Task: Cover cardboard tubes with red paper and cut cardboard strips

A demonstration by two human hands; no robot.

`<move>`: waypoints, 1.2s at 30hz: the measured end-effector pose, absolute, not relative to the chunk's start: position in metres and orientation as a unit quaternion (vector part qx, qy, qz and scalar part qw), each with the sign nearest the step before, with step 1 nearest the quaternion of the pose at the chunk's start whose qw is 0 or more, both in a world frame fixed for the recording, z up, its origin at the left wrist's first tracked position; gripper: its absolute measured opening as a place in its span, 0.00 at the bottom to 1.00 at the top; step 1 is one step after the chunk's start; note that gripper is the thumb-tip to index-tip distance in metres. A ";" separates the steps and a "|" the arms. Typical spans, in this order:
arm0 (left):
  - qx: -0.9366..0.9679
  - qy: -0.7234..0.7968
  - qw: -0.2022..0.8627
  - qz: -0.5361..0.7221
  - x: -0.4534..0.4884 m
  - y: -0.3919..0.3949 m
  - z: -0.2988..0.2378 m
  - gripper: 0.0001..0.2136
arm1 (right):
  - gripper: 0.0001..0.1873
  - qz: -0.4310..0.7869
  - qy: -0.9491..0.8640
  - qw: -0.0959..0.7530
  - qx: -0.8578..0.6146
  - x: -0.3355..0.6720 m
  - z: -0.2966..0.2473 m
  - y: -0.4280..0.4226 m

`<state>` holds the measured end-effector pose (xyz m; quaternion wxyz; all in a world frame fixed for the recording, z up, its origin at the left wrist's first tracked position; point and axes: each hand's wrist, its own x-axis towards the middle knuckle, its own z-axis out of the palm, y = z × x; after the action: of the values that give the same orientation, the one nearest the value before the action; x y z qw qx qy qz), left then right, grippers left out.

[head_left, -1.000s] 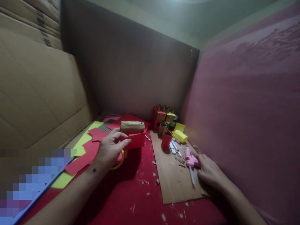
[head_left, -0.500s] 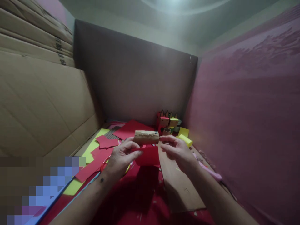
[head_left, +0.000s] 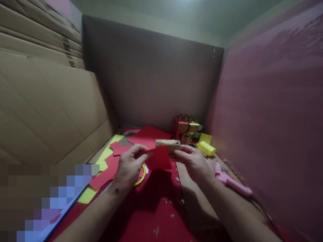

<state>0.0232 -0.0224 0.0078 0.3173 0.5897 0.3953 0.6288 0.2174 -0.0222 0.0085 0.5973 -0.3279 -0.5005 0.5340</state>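
My left hand (head_left: pixel 130 166) pinches a small sheet of red paper (head_left: pixel 159 159) by its left edge, thumb on top. My right hand (head_left: pixel 195 163) has thumb and fingers closed on the right end of a brown cardboard tube (head_left: pixel 168 143), its surface rough and torn along the top. The tube lies level just behind the red paper, which covers its lower part. Whether paper and tube touch, I cannot tell. Under my left hand the yellow handle loop (head_left: pixel 143 176) of what looks like scissors shows; the rest is hidden.
Red paper pieces (head_left: pixel 106 174) and yellow sheets (head_left: pixel 87 196) lie at left. Two animal-faced paper figures (head_left: pixel 183 127) stand at the back beside a short cardboard tube (head_left: pixel 186 138). At right are a yellow paper roll (head_left: pixel 207 148), a pink glue gun (head_left: pixel 232 181) and flat cardboard (head_left: pixel 196 205).
The tube has passed from between both hands into my right hand's grip, away from my left fingers. The red paper now tilts in front of it. The view has shifted slightly.
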 end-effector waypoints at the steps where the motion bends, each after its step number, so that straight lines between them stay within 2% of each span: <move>1: 0.582 0.398 0.350 0.616 0.023 -0.023 0.008 0.05 | 0.12 0.531 -0.499 0.603 -0.325 0.218 0.007 -0.022; 5: 0.575 0.371 0.451 0.574 0.029 -0.030 0.012 0.14 | 0.11 0.532 -0.515 0.601 -0.301 0.214 0.007 -0.027; 7: 0.568 0.364 0.480 0.560 0.033 -0.032 0.013 0.20 | 0.15 0.538 -0.526 0.588 -0.298 0.210 0.010 -0.032; 10: 0.571 0.369 0.477 0.557 0.035 -0.033 0.012 0.24 | 0.23 0.544 -0.541 0.570 -0.294 0.207 0.014 -0.041; 14: 0.599 0.400 0.423 0.549 0.034 -0.032 0.007 0.25 | 0.26 0.542 -0.561 0.557 -0.286 0.206 0.013 -0.046; 18: 0.617 0.431 0.371 0.545 0.033 -0.032 0.005 0.25 | 0.20 0.528 -0.553 0.554 -0.330 0.207 0.006 -0.044; 26: 0.603 0.424 0.386 0.555 0.034 -0.033 0.007 0.25 | 0.08 0.519 -0.543 0.566 -0.340 0.208 0.006 -0.046; 36: 0.598 0.425 0.388 0.558 0.035 -0.031 0.004 0.24 | 0.11 0.528 -0.547 0.566 -0.320 0.207 0.003 -0.042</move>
<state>0.0348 -0.0313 0.0036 0.3885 0.5983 0.4246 0.5575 0.2073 -0.0423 0.0029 0.5655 -0.3203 -0.5469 0.5278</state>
